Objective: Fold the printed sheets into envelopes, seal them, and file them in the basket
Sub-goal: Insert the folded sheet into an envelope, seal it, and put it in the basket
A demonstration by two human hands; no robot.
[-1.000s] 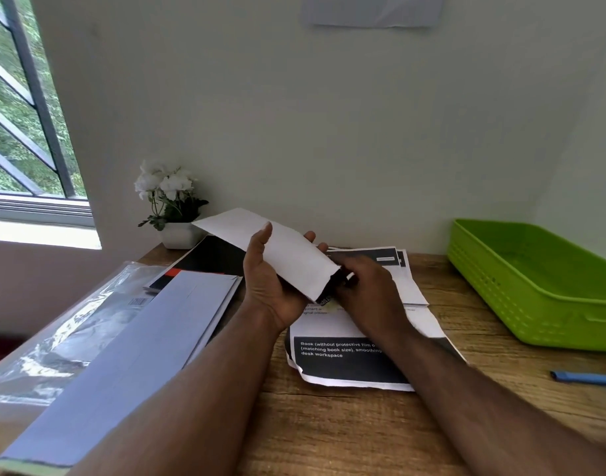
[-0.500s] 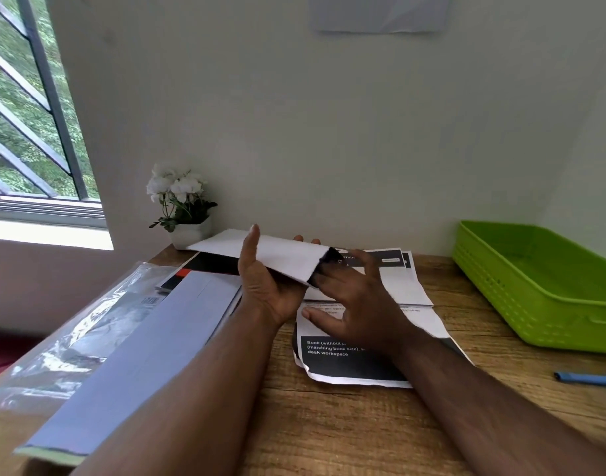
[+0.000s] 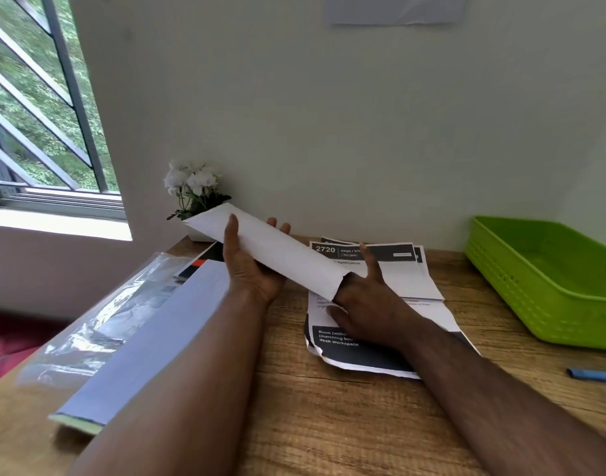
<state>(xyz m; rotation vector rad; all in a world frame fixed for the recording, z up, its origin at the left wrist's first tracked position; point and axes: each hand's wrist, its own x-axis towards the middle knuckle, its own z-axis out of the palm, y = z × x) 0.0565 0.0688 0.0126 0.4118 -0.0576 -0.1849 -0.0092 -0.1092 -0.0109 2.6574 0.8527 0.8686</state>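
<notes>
A long white envelope (image 3: 277, 250) is held above the desk, slanting from upper left to lower right. My left hand (image 3: 251, 266) grips it from underneath, thumb on its near face and fingertips over the far edge. My right hand (image 3: 365, 305) is at the envelope's open lower end, some fingers pushed inside it, index finger stretched out flat. The folded sheet inside is hidden. Printed sheets (image 3: 390, 297) with black blocks lie on the desk under my right hand. The green basket (image 3: 542, 286) stands at the right.
A stack of white envelopes (image 3: 147, 341) lies at the left on a clear plastic bag (image 3: 88, 324). A small pot of white flowers (image 3: 195, 197) stands by the wall. A blue pen (image 3: 593, 375) lies at the right edge. Bare wooden desk (image 3: 329, 424) lies nearest me.
The envelope has tilted up again, its far end rising toward the flowers. My right hand's fingers have gone deeper into its open end and the dark folded sheet no longer shows.
</notes>
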